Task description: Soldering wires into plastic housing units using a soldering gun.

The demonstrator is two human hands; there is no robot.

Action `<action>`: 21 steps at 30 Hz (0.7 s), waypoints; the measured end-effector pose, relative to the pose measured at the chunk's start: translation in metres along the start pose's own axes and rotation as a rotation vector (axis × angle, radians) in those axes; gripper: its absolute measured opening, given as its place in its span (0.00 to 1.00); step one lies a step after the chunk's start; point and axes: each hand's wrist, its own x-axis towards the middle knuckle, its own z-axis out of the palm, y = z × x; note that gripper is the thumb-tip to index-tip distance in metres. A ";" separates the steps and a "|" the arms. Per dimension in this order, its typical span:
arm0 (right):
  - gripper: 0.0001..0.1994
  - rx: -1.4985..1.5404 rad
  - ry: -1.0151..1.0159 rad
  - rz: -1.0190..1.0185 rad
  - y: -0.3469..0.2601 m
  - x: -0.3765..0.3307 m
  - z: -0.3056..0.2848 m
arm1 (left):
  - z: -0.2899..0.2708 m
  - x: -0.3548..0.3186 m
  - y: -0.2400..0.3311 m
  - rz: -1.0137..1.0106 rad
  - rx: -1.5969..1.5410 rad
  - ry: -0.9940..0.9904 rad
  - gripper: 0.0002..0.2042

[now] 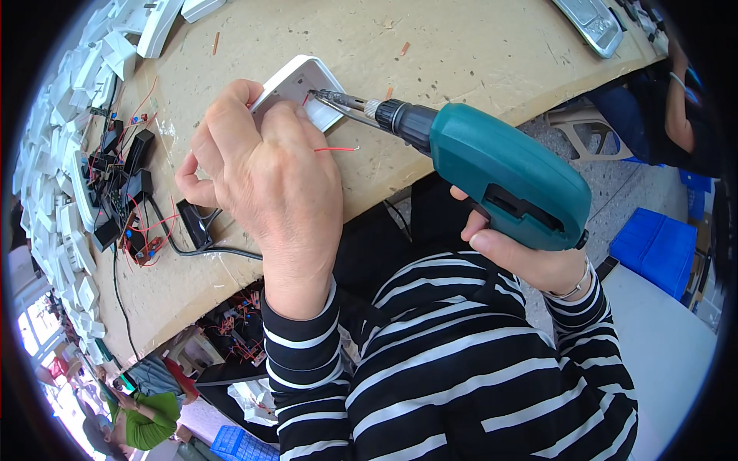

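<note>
My left hand (273,173) is closed on a small white plastic housing (329,83), tilted so that its hollow inside shows. A red wire (336,149) with a bare tip sticks out beside the fingers. In my right hand (523,250) is a green soldering gun (507,161), gripped by its handle and pointing left. Its metal tip (327,97) reaches into the housing, near a short bit of red wire. Whether the tip touches anything there I cannot tell. The fingers of my left hand partly cover the housing.
White plastic housings (65,207) are heaped along the left. Nearer lie black parts with wires (138,180) and a black cable (207,250). A metal tray (592,27) is at the far right of the table (430,46). Other people (150,419) are at lower left and right.
</note>
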 end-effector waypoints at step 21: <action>0.26 -0.325 -0.115 -0.258 -0.013 0.010 -0.008 | -0.001 -0.001 -0.001 -0.003 -0.001 0.020 0.04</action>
